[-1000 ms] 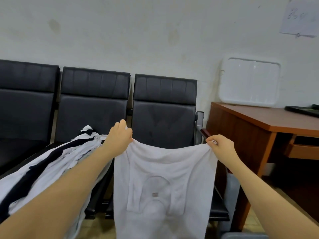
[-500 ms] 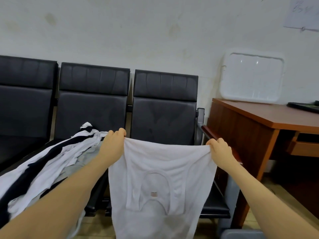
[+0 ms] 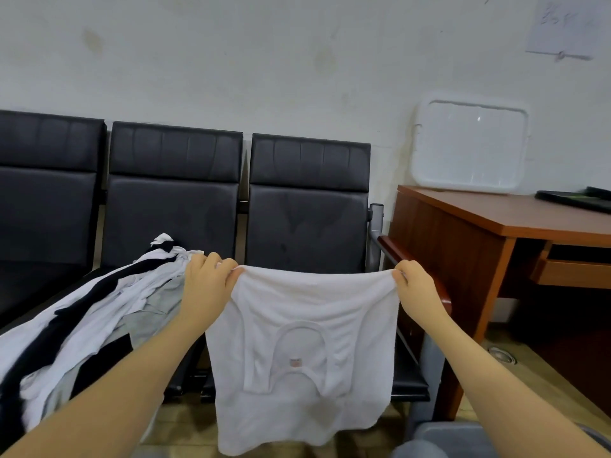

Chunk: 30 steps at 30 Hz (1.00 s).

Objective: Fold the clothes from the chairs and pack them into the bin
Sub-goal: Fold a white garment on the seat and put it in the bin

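Observation:
A white sleeveless top point(image 3: 304, 342) hangs folded over in front of me, its neckline and label facing me. My left hand point(image 3: 206, 282) pinches its upper left corner and my right hand point(image 3: 415, 285) pinches the upper right corner, holding the top edge stretched between them. The cloth hangs before the rightmost black chair point(image 3: 307, 223). A heap of white, black and grey clothes point(image 3: 82, 319) lies on the middle chair's seat, left of my left arm. A grey bin's rim point(image 3: 443, 434) shows at the bottom right edge.
Three black padded chairs stand in a row against the wall, the middle chair point(image 3: 172, 200) among them. A wooden desk point(image 3: 496, 233) stands to the right with a white plastic lid point(image 3: 469, 147) leaning on the wall and a dark flat object point(image 3: 575, 200) on top.
Both hands have come lower with the white top, and its hanging part has dropped with them. The grip on both corners is unchanged.

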Each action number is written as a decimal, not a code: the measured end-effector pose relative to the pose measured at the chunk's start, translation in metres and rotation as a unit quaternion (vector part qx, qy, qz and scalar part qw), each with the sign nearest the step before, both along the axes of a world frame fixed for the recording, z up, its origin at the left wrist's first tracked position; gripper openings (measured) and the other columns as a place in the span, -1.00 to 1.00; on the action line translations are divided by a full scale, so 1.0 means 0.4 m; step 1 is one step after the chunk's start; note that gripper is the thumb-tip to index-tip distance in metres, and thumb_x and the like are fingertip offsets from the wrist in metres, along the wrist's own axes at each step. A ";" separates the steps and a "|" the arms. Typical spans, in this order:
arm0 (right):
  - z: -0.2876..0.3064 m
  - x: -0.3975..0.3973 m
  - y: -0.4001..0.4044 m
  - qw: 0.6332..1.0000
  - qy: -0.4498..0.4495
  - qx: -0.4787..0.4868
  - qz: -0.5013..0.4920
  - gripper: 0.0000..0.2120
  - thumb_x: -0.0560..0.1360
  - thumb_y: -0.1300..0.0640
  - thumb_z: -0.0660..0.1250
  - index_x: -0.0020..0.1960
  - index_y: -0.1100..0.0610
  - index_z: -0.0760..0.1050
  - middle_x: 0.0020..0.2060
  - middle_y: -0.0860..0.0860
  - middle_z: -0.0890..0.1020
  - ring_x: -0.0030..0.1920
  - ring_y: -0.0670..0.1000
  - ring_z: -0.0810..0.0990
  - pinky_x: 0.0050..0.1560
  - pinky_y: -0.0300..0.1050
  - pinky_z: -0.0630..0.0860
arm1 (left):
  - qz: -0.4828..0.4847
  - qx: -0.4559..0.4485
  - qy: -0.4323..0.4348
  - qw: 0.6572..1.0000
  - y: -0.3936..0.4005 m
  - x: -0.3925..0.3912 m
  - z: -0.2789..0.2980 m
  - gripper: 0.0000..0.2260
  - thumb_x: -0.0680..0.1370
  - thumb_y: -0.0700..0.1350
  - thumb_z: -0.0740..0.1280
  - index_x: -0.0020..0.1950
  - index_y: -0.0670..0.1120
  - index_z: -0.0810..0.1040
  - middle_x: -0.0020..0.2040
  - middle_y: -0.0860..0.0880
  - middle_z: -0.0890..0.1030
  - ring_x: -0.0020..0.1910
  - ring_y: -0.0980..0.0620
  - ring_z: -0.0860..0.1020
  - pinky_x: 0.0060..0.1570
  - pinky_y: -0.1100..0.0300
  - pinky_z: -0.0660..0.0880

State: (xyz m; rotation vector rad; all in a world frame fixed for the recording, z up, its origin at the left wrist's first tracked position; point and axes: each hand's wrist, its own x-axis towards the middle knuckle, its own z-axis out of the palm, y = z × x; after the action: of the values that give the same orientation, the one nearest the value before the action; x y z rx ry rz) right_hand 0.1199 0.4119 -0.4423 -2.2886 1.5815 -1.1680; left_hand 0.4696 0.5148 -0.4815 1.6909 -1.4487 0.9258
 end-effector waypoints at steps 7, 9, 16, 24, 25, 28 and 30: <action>-0.048 -0.020 -0.007 0.992 0.107 -0.002 -0.071 -0.85 0.59 0.05 0.18 0.07 0.06 0.49 -0.02 0.03 0.37 -0.01 0.03 0.30 0.02 -0.08 0.18 | -0.017 0.006 -0.005 1.000 0.006 -0.008 -0.055 -0.49 0.61 0.16 0.02 -0.25 -0.10 0.59 -0.33 -0.06 0.45 -0.22 -0.04 0.26 -0.29 0.09 0.27; -0.078 -0.022 -0.019 0.990 0.117 -0.004 -0.076 -0.84 0.58 0.01 0.22 0.06 0.02 0.52 -0.03 0.01 0.35 -0.01 0.03 0.28 0.01 -0.10 0.15 | -0.033 0.035 0.010 0.999 -0.003 -0.008 -0.079 -0.43 0.62 0.19 -0.05 -0.27 -0.10 0.58 -0.35 -0.04 0.42 -0.25 -0.03 0.27 -0.31 0.13 0.22; -0.192 0.005 -0.091 0.991 0.097 0.053 -0.076 -0.84 0.59 -0.01 0.22 0.07 -0.01 0.53 -0.05 -0.03 0.31 -0.02 0.00 0.22 0.03 -0.11 0.09 | -0.036 0.132 0.001 0.991 -0.085 0.012 -0.178 -0.70 0.49 0.03 0.16 -0.23 -0.08 0.61 -0.31 -0.06 0.45 -0.24 -0.01 0.26 -0.31 0.14 0.21; -0.376 0.051 -0.223 0.983 0.090 0.148 -0.062 -0.84 0.61 0.04 0.18 0.07 -0.01 0.53 0.00 -0.01 0.37 0.02 0.02 0.26 0.04 -0.10 0.10 | -0.052 0.242 0.027 0.968 -0.217 0.061 -0.330 -0.79 0.49 -0.03 0.27 -0.24 -0.09 0.62 -0.29 -0.10 0.47 -0.31 -0.15 0.41 -0.32 0.12 0.20; -0.402 0.057 -0.235 0.980 0.085 0.166 -0.063 -0.83 0.62 0.04 0.17 0.08 0.00 0.52 0.03 0.02 0.40 0.05 0.05 0.29 0.07 -0.08 0.12 | -0.052 0.255 0.036 0.965 -0.231 0.067 -0.352 -0.73 0.50 0.00 0.20 -0.23 -0.08 0.63 -0.27 -0.10 0.48 -0.29 -0.15 0.40 -0.30 0.12 0.19; -0.473 0.073 -0.259 0.975 0.080 0.198 -0.057 -0.85 0.62 0.05 0.15 0.07 0.01 0.49 0.05 0.01 0.43 0.04 0.02 0.29 0.09 -0.07 0.12 | -0.030 0.321 0.091 0.942 -0.254 0.085 -0.412 -0.76 0.59 -0.02 0.20 -0.01 -0.07 0.63 -0.06 -0.11 0.48 -0.07 -0.12 0.33 -0.12 0.09 0.17; -0.502 0.082 -0.267 0.973 0.090 0.206 -0.051 -0.86 0.62 0.09 0.14 0.03 0.03 0.47 0.00 -0.03 0.44 0.02 -0.01 0.28 0.06 -0.10 0.08 | -0.027 0.357 0.105 0.928 -0.259 0.094 -0.450 -0.80 0.61 -0.07 0.22 0.13 -0.07 0.59 0.09 -0.11 0.43 0.07 -0.10 0.31 0.02 0.11 0.17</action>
State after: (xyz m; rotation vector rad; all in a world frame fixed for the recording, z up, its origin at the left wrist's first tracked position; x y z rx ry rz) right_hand 0.1529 0.3050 -0.6433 -2.1035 1.8173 -0.5853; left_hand 0.5070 0.4113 -0.6616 2.1579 -1.7912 0.1544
